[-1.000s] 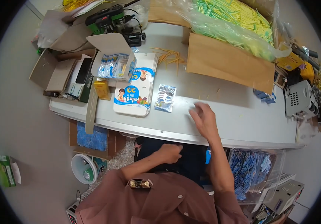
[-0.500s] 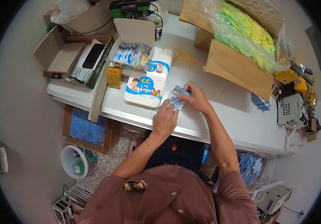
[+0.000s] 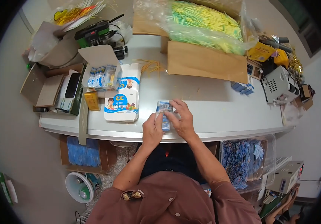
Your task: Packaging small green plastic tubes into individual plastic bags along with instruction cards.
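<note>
1. Clearly gripping a small blue-and-white packet (image 3: 163,105) with bent fingers of left hand (image 3: 152,130) and right hand (image 3: 183,121), at the near part of the table (image 3: 212,115); cannot tell whether resting on top.
2. Farther left, showing printed white cartons (image 3: 122,102), then an open white box (image 3: 100,55).
3. Farthest, showing loose yellow sticks (image 3: 151,66) near a big cardboard box (image 3: 205,61).

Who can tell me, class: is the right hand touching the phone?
No, the right hand is at the packet, while the phone lies well away at the left.
</note>
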Motion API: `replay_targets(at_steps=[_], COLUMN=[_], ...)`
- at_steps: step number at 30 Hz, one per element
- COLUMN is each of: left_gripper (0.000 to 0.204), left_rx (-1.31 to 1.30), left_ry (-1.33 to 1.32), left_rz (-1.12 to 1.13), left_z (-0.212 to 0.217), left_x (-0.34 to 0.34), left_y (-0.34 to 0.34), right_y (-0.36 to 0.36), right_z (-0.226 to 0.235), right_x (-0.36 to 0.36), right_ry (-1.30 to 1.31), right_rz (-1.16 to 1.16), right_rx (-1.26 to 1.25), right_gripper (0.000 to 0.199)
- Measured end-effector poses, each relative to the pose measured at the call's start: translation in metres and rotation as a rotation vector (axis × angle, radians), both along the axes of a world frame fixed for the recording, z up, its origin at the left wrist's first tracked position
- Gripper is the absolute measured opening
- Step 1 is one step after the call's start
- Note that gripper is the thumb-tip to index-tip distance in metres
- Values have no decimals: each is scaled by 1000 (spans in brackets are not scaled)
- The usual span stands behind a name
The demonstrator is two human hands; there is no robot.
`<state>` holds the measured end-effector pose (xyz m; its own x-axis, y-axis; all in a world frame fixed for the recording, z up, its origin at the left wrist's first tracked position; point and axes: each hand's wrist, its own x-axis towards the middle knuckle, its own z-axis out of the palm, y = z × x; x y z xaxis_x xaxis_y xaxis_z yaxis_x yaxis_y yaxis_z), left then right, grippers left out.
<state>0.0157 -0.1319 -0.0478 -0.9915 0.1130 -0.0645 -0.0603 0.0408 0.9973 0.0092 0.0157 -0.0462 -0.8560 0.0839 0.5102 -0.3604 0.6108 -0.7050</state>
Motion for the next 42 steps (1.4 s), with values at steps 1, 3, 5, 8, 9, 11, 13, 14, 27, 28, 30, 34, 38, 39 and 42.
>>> replay_targets(at_steps=[1, 3, 5, 8, 9, 11, 13, 14, 27, 28, 30, 34, 38, 39, 42], left_gripper=[33, 31, 28, 26, 28, 17, 18, 20, 54, 53, 52, 51, 50, 50, 53], left_rx=[-4, -40, -201, -238, -240, -523, -618, -849, -107, -187, -228, -42, 88, 91, 152], left_ry=[6, 66, 225, 245, 262, 723, 591, 982, 176, 149, 145, 73, -18, -19, -42], left_rz=[1, 62, 14, -51, -103, -118, -212, -58, 23, -19, -59, -93, -10, 17, -31], left_z=[-5, -7, -8, -18, -18, -38, -58, -66, -12, -15, -20, -19, 1, -3, -8], left_x=[2, 6, 5, 2, 2, -6, -12, -16, 6, 5, 3, 3, 9, 6, 0], left_y=[1, -1, 0, 5, 12, -1, -12, -19, 14, 14, 12, 19, 19, 16, 10], right_y=[-3, -1, 1, 19, 23, 26, 22, 17, 8, 7, 13, 21, 11, 9, 4], right_z=[0, -8, -14, -3, -1, 3, -12, -17, -22, -24, -19, -15, -14, -16, -20], right_x=[4, 8, 13, 20, 19, 16, 5, 1, 25, 22, 22, 23, 17, 13, 5], right_ry=[17, 88, -159, -164, -177, -276, -11, -16, 389, 398, 443, 436, 392, 391, 384], right_rz=[-28, 13, 54, -15, -13, 23, 62, 72, -47, -51, -100, -92, -88, -60, -54], right_rx=[3, 77, -376, -315, -248, -282, -48, -124, 63, 25, 77, 116, 116, 114, 128], right_gripper=[37, 38, 39, 37, 36, 34, 32, 29, 19, 21, 30, 36, 35, 35, 36])
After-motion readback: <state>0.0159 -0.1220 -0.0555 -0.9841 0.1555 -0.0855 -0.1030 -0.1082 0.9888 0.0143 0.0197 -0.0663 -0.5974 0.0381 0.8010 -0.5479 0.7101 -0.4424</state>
